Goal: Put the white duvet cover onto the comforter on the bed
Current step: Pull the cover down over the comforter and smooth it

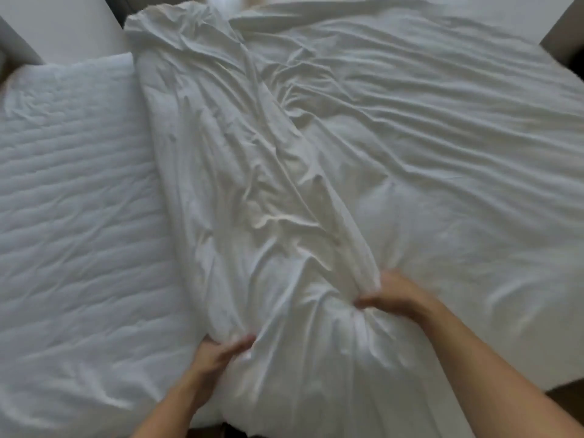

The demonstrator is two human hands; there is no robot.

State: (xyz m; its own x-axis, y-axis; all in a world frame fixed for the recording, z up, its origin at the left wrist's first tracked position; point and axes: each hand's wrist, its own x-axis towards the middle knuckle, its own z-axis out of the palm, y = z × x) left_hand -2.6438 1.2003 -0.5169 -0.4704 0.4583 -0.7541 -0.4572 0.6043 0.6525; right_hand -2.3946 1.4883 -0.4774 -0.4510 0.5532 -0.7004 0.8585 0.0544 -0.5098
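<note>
Gripping the duvet cover (252,191) rolled across the bed (69,191): left hand (218,352) clutching its near end, right hand (392,295) pinching a fold. Uneven pulling is risking a bunched comforter inside, unseen.

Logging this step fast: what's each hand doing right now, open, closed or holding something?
Left hand: against the duvet cover edge, blurred; grip cannot be told.
Right hand: pinching a fold of the duvet cover.
</note>
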